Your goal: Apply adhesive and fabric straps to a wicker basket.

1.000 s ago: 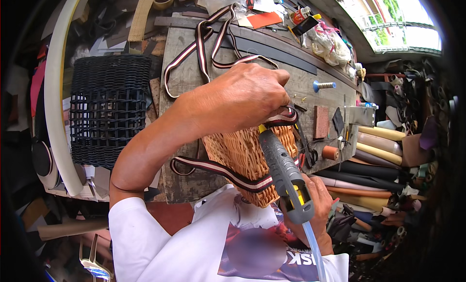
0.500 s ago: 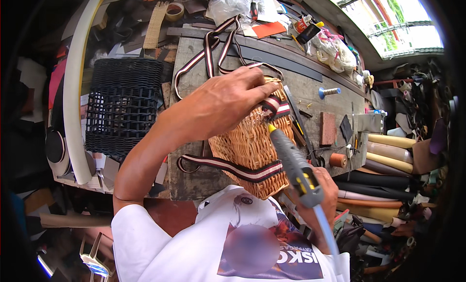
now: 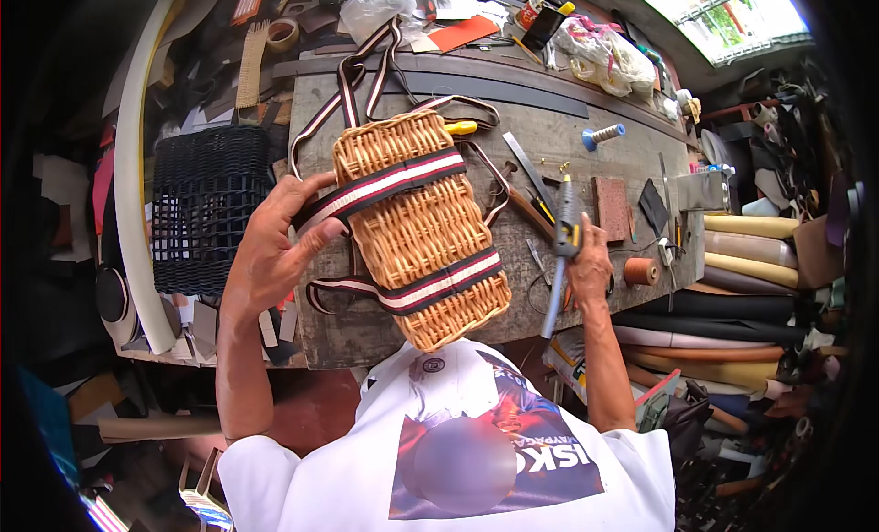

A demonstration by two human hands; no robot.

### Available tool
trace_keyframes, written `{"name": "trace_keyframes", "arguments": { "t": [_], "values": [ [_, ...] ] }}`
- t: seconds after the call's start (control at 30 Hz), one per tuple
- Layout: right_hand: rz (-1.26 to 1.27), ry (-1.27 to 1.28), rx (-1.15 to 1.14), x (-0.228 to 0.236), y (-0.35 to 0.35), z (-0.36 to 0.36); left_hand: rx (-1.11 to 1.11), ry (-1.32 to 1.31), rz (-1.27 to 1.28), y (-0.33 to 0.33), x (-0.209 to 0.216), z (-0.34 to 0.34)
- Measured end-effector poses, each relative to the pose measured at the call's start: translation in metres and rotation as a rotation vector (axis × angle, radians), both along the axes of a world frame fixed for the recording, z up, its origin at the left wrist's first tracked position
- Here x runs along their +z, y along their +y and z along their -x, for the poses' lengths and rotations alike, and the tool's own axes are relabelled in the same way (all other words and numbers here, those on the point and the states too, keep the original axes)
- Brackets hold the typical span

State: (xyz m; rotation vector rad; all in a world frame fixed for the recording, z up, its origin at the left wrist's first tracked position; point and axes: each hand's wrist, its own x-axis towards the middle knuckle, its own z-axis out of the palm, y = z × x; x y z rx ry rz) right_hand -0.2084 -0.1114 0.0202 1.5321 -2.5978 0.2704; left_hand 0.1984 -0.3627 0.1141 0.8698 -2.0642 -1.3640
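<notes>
A tan wicker basket (image 3: 417,230) lies on the workbench in front of me. Two straps striped black, white and dark red cross it: an upper strap (image 3: 394,186) and a lower strap (image 3: 439,283), with loose lengths trailing onto the bench. At the basket's left side my left hand (image 3: 284,234) has the upper strap between thumb and fingers. To the right of the basket, my right hand (image 3: 591,266) is closed round a grey glue gun (image 3: 568,225), partly hidden by it. The gun's yellow tip points away from me, and a glue stick (image 3: 552,298) sticks out of its back.
A black woven basket (image 3: 211,211) stands at left beside a long pale roll (image 3: 137,175). Right of the gun lie a reddish block (image 3: 611,209) and a thread spool (image 3: 641,271). A hammer (image 3: 529,202) and a metal ruler (image 3: 526,164) lie beyond the wicker basket.
My left hand has moved from the basket's far end to its left side. The basket now shows its strapped face upward. The glue gun has moved away from it to the right.
</notes>
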Motion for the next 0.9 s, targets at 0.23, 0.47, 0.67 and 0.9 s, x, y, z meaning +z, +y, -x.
{"name": "trace_keyframes", "arguments": {
  "t": [0.23, 0.47, 0.67, 0.9],
  "values": [
    [-0.151, -0.244, -0.035, -0.101, -0.005, 0.02, 0.139, -0.11, -0.305, -0.002, -0.003, 0.002],
    [-0.266, -0.314, -0.123, -0.091, -0.01, 0.002, 0.081, -0.038, -0.43, -0.01, -0.001, 0.004],
    [0.261, -0.453, 0.312, 0.063, -0.095, -0.075, 0.019, 0.085, -0.551, -0.01, -0.008, 0.003],
    [0.291, -0.52, 0.818, 0.122, -0.161, -0.15, -0.023, 0.04, -0.47, -0.023, -0.004, 0.004]
  ]
}}
